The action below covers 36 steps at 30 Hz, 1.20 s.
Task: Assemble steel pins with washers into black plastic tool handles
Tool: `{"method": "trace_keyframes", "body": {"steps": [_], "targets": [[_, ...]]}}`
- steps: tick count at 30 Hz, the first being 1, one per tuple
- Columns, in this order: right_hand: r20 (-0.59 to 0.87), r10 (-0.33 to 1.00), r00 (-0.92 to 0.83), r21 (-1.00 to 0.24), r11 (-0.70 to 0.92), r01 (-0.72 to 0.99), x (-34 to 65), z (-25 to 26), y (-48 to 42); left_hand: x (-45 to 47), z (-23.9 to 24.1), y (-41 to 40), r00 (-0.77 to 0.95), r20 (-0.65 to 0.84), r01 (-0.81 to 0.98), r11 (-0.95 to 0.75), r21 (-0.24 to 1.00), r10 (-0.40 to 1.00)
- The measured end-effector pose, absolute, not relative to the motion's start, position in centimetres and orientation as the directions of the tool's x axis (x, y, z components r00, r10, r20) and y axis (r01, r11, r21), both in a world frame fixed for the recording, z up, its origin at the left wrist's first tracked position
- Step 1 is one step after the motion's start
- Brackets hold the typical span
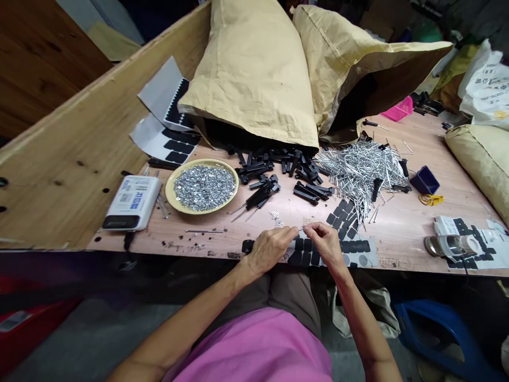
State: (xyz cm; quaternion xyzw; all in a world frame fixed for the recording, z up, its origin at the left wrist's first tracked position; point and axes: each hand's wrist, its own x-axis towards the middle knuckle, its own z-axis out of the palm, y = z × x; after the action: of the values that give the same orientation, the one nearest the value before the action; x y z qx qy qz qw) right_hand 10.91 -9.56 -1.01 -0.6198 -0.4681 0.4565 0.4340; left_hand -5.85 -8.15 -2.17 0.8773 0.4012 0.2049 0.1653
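Observation:
My left hand is closed round a black plastic part, whose end sticks out past the heel of the hand. A thin metal rod shows between my two hands. At its tip, my right hand pinches finger and thumb together; what lies between them is too small to make out. Just beyond the hands lies a small scatter of washers. Under the hands is a grey sheet with black adhesive pads.
A yellow bowl of washers stands left, beside a white box-shaped device. Black plastic parts and a heap of metal rods lie ahead. Behind them are large paper sacks. A glass jar lies right.

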Motion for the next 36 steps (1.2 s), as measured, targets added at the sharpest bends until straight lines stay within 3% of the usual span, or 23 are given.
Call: {"method": "trace_keyframes", "body": {"steps": [5,8,16,20,26,31,36], "targets": [[0.008,1.000,0.002,-0.956,0.007,0.292,11.7,-1.0,-9.4,-5.9,-1.2,-7.4,0.545,-0.050,0.449,-0.240,0.861,0.837],[0.046,0.996,-0.081,-0.949,0.069,0.306,12.2,-0.8,-9.2,-6.0,-0.5,-7.0,0.595,-0.120,0.278,-0.064,0.958,0.795],[-0.009,0.998,-0.056,-0.972,0.005,0.234,12.3,-0.9,-9.3,-5.8,-0.3,-6.8,0.640,-0.195,0.159,0.120,0.980,0.743],[0.006,1.000,0.011,-0.961,0.003,0.276,11.8,-1.1,-9.4,-5.6,-0.3,-6.9,0.628,-0.208,0.148,0.148,0.978,0.750],[0.022,0.999,-0.034,-0.985,0.028,0.170,11.3,-0.9,-9.6,-5.8,-0.3,-6.7,0.628,-0.212,0.085,0.205,0.975,0.749],[0.063,0.998,0.012,-0.960,0.057,0.274,11.2,-0.8,-9.4,-5.7,-0.9,-6.8,0.597,-0.157,0.162,0.074,0.984,0.787],[-0.085,0.995,0.052,-0.980,-0.093,0.174,10.8,-1.2,-9.1,-5.5,-1.8,-7.6,0.504,-0.044,0.399,-0.187,0.898,0.863]]}}
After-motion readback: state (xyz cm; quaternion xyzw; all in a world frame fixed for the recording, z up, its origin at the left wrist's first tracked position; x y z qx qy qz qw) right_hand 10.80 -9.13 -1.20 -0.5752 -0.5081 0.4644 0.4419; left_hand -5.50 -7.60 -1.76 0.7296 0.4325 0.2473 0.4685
